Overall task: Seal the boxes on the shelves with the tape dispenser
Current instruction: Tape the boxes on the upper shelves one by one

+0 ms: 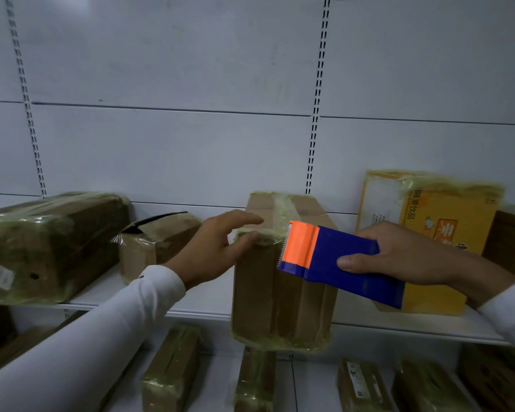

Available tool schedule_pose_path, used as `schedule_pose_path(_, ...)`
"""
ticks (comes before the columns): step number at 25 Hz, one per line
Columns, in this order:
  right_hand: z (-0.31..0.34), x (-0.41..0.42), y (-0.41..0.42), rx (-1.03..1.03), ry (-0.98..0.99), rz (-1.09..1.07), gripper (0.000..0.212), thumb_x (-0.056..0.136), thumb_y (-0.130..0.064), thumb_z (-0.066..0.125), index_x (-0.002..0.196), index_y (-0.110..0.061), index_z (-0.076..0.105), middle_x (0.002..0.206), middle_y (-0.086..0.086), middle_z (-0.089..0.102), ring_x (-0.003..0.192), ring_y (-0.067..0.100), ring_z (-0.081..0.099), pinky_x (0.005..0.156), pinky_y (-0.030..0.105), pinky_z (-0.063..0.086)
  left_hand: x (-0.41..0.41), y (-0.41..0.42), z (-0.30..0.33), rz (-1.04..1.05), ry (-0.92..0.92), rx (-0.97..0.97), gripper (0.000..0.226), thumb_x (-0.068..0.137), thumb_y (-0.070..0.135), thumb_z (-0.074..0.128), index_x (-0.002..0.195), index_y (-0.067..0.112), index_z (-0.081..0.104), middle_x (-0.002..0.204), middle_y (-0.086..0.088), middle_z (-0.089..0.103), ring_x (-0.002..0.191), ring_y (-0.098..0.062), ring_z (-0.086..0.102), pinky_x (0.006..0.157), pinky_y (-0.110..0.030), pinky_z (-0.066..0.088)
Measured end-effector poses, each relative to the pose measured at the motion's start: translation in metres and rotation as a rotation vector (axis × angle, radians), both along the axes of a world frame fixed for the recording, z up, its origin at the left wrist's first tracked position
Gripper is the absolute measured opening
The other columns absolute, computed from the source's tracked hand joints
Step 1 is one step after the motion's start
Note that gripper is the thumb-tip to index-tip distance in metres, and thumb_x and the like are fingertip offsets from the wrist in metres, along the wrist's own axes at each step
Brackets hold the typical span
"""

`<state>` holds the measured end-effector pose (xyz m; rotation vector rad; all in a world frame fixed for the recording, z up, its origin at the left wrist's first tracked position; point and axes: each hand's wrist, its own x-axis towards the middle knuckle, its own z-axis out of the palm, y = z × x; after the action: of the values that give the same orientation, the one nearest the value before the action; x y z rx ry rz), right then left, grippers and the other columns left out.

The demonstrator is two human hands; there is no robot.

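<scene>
White shelf [208, 312]: left hand [213, 248] steadies the half-taped cardboard box [283, 292], fingers loosely spread; right hand [399, 257] grips the tape dispenser [336, 260]; its front seam seems untaped

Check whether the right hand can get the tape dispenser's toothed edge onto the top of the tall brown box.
Probably yes. The right hand holds the tape dispenser with its teeth already beside the tall brown box top; the left hand steadies its left corner, leaving the way free.
</scene>
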<state>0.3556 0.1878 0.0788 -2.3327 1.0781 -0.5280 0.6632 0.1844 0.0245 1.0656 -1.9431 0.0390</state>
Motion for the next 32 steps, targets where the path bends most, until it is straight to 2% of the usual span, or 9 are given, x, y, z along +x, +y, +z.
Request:
schedule_pose_path(6, -0.007, 0.029, 0.001, 0.004, 0.001, 0.084, 0.037, 0.079, -0.054, 0.068, 0.095, -0.020, 0.067, 0.088, 0.000, 0.075, 0.079, 0.017, 0.073, 0.070, 0.035, 0.058, 0.005, 0.015, -0.007, -0.185, 0.092, 0.276, 0.049, 0.089, 0.045, 0.050, 0.131, 0.019, 0.053, 0.120, 0.008, 0.065, 0.112, -0.007, 0.059, 0.095, -0.038, 0.050)
schedule_pose_path(8, -0.008, 0.039, 0.001, 0.015, 0.001, 0.110, 0.037, 0.077, -0.053, 0.069, 0.095, -0.022, 0.066, 0.088, -0.003, 0.075, 0.079, 0.015, 0.073, 0.068, 0.030, 0.058, 0.011, 0.018, -0.009, -0.267, 0.116, 0.347, 0.039, 0.096, 0.032, 0.050, 0.132, 0.019, 0.053, 0.122, 0.006, 0.064, 0.113, -0.008, 0.059, 0.094, -0.032, 0.050)
schedule_pose_path(10, -0.010, 0.050, 0.001, 0.006, 0.015, 0.137, 0.036, 0.076, -0.053, 0.067, 0.095, -0.022, 0.066, 0.088, -0.004, 0.075, 0.079, 0.013, 0.073, 0.066, 0.027, 0.058, 0.013, 0.022, -0.011, -0.311, 0.138, 0.365, 0.030, 0.098, 0.021, 0.046, 0.127, 0.023, 0.056, 0.115, 0.005, 0.067, 0.103, -0.009, 0.063, 0.084, -0.025, 0.052)
schedule_pose_path(14, -0.014, 0.063, -0.003, 0.001, 0.044, 0.154, 0.039, 0.075, -0.054, 0.065, 0.098, -0.023, 0.064, 0.089, -0.006, 0.075, 0.080, 0.012, 0.073, 0.066, 0.025, 0.057, 0.020, 0.023, -0.013, -0.344, 0.241, 0.424, 0.028, 0.096, 0.018, 0.043, 0.113, 0.012, 0.065, 0.096, -0.007, 0.069, 0.084, -0.018, 0.063, 0.077, -0.032, 0.054)
schedule_pose_path(17, -0.016, 0.067, -0.003, 0.000, 0.046, 0.153, 0.038, 0.076, -0.055, 0.067, 0.097, -0.023, 0.065, 0.090, -0.005, 0.075, 0.080, 0.013, 0.073, 0.068, 0.027, 0.059, 0.024, 0.019, -0.016, -0.375, 0.278, 0.478, 0.025, 0.100, 0.009, 0.041, 0.104, 0.000, 0.064, 0.090, -0.012, 0.066, 0.081, -0.021, 0.061, 0.079, -0.039, 0.052)
schedule_pose_path(21, -0.017, 0.067, -0.004, 0.005, 0.065, 0.142, 0.034, 0.079, -0.052, 0.069, 0.097, -0.023, 0.064, 0.089, -0.005, 0.075, 0.080, 0.012, 0.072, 0.067, 0.026, 0.058, 0.025, 0.017, -0.018, -0.442, 0.357, 0.519, 0.023, 0.098, 0.015, 0.045, 0.091, 0.013, 0.067, 0.084, -0.005, 0.066, 0.077, -0.017, 0.061, 0.076, -0.037, 0.051)
schedule_pose_path(26, -0.014, 0.064, -0.005, -0.006, 0.068, 0.147, 0.040, 0.075, -0.053, 0.066, 0.098, -0.021, 0.065, 0.090, -0.004, 0.075, 0.081, 0.014, 0.073, 0.069, 0.030, 0.060, 0.024, 0.015, -0.013, -0.509, 0.362, 0.592, 0.030, 0.096, 0.019, 0.046, 0.116, 0.006, 0.064, 0.103, -0.013, 0.068, 0.094, -0.023, 0.063, 0.088, -0.041, 0.052)
schedule_pose_path(28, -0.012, 0.064, -0.004, -0.016, 0.072, 0.147, 0.039, 0.074, -0.054, 0.067, 0.097, -0.023, 0.065, 0.088, -0.006, 0.074, 0.079, 0.012, 0.072, 0.066, 0.027, 0.059, 0.025, 0.016, -0.012, -0.520, 0.318, 0.628, 0.028, 0.099, 0.016, 0.044, 0.112, 0.007, 0.067, 0.102, -0.015, 0.069, 0.095, -0.023, 0.063, 0.090, -0.043, 0.051)
schedule_pose_path(32, -0.012, 0.063, -0.004, -0.012, 0.066, 0.152, 0.047, 0.070, -0.061, 0.068, 0.098, -0.022, 0.066, 0.089, -0.005, 0.075, 0.080, 0.014, 0.073, 0.070, 0.034, 0.061, 0.030, 0.018, -0.012, -0.504, 0.238, 0.656, 0.028, 0.098, 0.014, 0.044, 0.111, 0.000, 0.065, 0.106, -0.021, 0.066, 0.096, -0.028, 0.062, 0.092, -0.047, 0.050)
